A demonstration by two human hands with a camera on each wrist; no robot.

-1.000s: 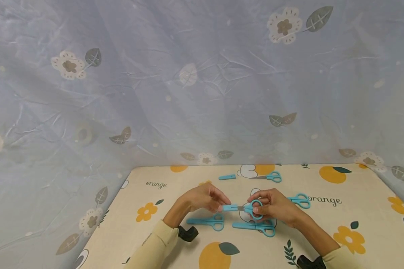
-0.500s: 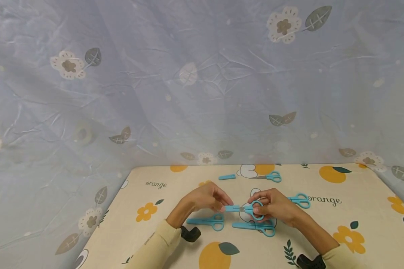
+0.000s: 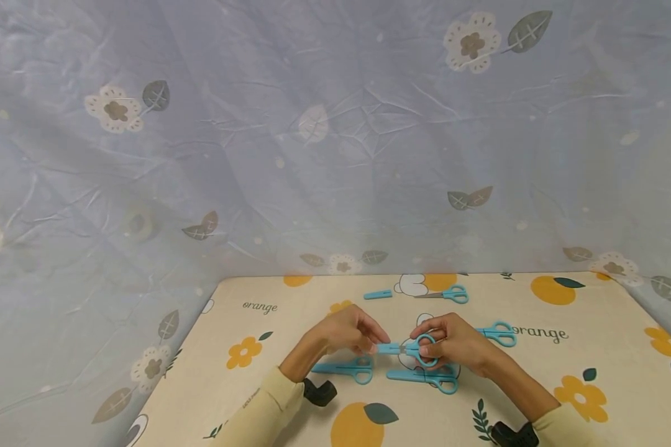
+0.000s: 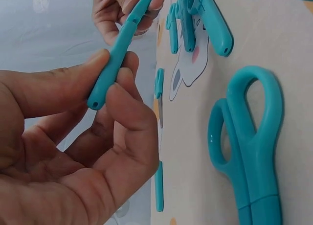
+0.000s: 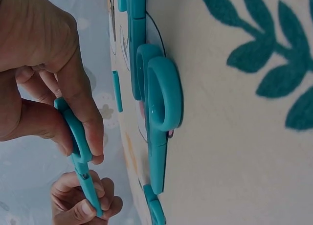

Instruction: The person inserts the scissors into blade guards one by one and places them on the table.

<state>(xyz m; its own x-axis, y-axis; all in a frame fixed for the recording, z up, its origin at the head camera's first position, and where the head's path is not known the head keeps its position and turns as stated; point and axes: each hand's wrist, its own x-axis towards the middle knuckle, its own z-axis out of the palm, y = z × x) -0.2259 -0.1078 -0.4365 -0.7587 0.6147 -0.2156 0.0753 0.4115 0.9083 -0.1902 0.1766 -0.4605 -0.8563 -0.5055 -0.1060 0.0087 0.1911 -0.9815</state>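
Raised over the table's middle, a pair of light-blue scissors [image 3: 427,351] points left, its blades mostly inside a blue blade cover [image 3: 388,349]. My left hand [image 3: 353,332] pinches the cover between thumb and fingers; in the left wrist view the cover [image 4: 113,66] slants up toward the other hand. My right hand [image 3: 460,343] grips the scissors by the handle loops, and the right wrist view shows its thumb and fingers on the handle [image 5: 77,132]. Only a short bit of metal shows between cover and handle. Below lie two covered pairs, left scissors [image 3: 341,369] and middle scissors [image 3: 422,376].
Farther back lie uncovered scissors [image 3: 443,294], with a loose blade cover [image 3: 378,294] to their left. Another pair of scissors [image 3: 499,333] is partly hidden behind the right hand. A patterned cloth [image 3: 537,385] covers the table, and a printed curtain [image 3: 335,155] hangs behind it.
My left hand has moved slightly right, pushing the cover farther along the blades, so less metal shows. The right hand has stayed nearly still.
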